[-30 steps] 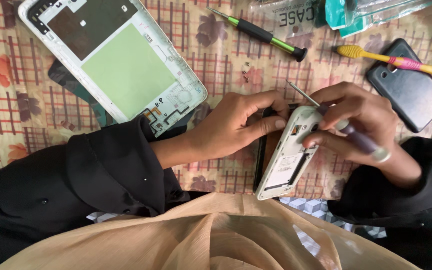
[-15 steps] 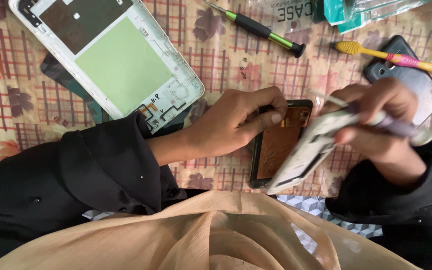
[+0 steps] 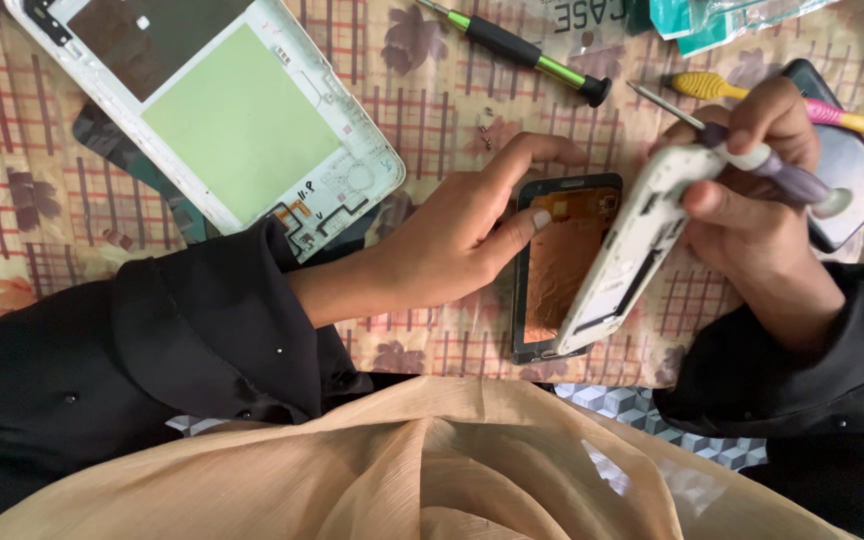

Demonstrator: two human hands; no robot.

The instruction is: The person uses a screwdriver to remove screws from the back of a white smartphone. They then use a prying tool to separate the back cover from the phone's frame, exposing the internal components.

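Note:
An opened phone lies on the patterned cloth: its dark screen half with a copper-coloured inside faces up. My left hand rests on its left edge, thumb on the frame, holding nothing. My right hand grips the white phone frame, lifted and tilted away from the screen half, along with a purple-handled screwdriver whose thin tip points up and left.
A large white tablet frame with a green panel lies at upper left. A green-and-black screwdriver, a yellow-and-pink tool, a dark phone and clear packets lie along the far side. Small screws sit near my left fingers.
My right hand has lifted the white frame off the screen half and swung it to the right. The copper-coloured inside is now exposed. My left hand stays on the screen half.

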